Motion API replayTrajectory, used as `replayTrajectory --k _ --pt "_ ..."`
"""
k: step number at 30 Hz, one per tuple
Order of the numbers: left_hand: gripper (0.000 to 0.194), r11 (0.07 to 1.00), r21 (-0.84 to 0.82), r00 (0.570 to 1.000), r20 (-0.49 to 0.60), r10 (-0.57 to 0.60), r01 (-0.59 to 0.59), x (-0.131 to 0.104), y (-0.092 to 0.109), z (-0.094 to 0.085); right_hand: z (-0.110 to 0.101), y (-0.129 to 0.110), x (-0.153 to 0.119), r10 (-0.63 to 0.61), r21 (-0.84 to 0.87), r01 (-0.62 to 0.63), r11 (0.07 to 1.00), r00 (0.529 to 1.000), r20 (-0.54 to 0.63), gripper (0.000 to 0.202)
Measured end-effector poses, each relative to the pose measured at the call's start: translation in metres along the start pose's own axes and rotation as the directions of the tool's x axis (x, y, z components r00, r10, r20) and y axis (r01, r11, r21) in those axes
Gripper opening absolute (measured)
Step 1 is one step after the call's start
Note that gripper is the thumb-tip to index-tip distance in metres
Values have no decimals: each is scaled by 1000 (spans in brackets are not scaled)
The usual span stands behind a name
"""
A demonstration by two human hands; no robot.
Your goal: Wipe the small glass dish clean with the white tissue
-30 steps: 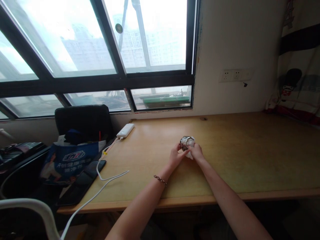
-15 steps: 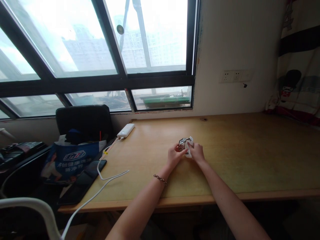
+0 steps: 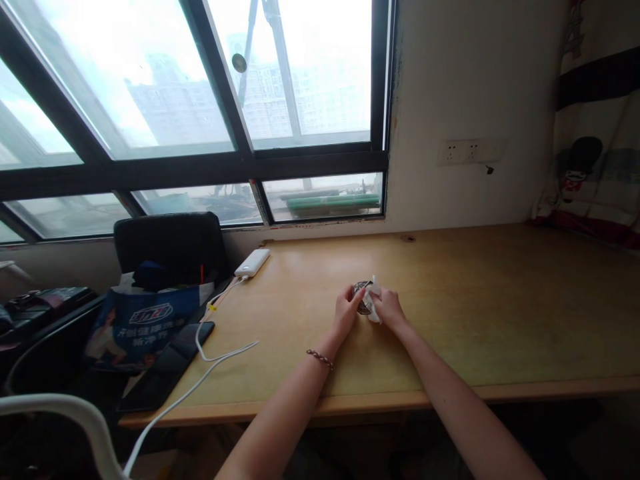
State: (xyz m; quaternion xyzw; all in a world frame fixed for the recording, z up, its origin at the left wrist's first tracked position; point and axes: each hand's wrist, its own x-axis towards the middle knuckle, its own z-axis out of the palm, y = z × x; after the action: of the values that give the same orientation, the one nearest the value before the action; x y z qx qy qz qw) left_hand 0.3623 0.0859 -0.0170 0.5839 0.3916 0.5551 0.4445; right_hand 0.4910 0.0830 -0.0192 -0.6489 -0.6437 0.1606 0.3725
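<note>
My left hand (image 3: pixel 345 311) is closed around a small, rounded, shiny object (image 3: pixel 361 305) with dark and silvery patches, its exact kind too small to make out. A crumpled white tissue (image 3: pixel 375 314) is pressed against the object's right side. My right hand (image 3: pixel 391 309) grips that tissue, with its fingers partly hidden behind it. Both hands meet over the middle of the wooden table (image 3: pixel 480 300), and a braided bracelet (image 3: pixel 320 359) circles my left wrist.
At the table's left edge lie a white power bank (image 3: pixel 253 263) with a white cable (image 3: pixel 220 360) and a dark flat tablet-like device (image 3: pixel 165 370). Beyond that edge, a blue bag (image 3: pixel 143 327) rests by a black chair (image 3: pixel 170 243). A window and wall border the back.
The shiny object has turned in my left hand and shows a different side. My right hand and the tissue have shifted slightly left and down across it.
</note>
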Motion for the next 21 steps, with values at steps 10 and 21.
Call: replayTrajectory --k 10,21 --pt "52 966 -259 982 185 26 23 2 0 18 -3 5 5 273 104 -265 959 959 -69 44" --pt "46 894 -382 967 181 -178 236 0 -1 11 -1 10 6 181 115 -183 976 983 30 38"
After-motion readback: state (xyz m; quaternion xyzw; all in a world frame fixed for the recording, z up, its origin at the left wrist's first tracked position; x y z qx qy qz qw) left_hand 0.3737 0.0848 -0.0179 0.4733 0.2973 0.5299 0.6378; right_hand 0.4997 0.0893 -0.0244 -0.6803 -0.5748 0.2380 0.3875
